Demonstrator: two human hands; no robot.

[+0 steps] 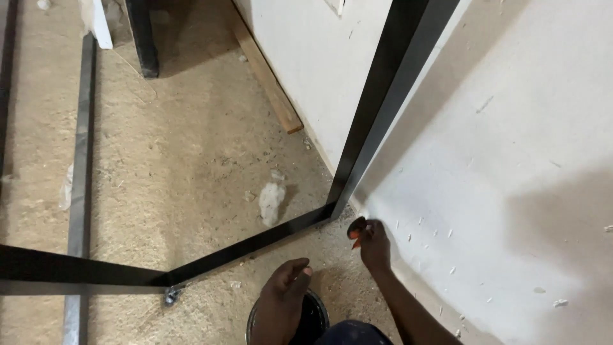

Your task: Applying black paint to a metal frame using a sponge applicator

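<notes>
The right hand (372, 243) is raised against the white wall (511, 160), just right of the corner (333, 211) where the black metal frame (377, 108) turns from its upright bar into the bar lying on the floor. Its fingers (359, 225) are closed in a tight pinch on a small orange-handled brush (355, 241), of which only a short stub shows, with the dark tip near the foot of the upright bar; whether that tip touches the metal cannot be told.

The left hand (281, 306) sits below and left of the frame's corner, its grip curled loosely over the rim of a round black can (317, 319) standing on the floor; the fingers bend down across the opening, and how firmly they clasp the rim cannot be told. The can is near the bottom edge of the view, between the two forearms.

From the frame's corner the floor bar (255, 244) runs down-left to a second joint, then carries on leftward. A pale lump of debris (271, 202) lies on the sandy concrete floor (179, 160) just left of the corner. A grey metal strip (80, 179) lies well to the left of it, and a wooden plank (271, 86) rests along the wall base above the corner
</notes>
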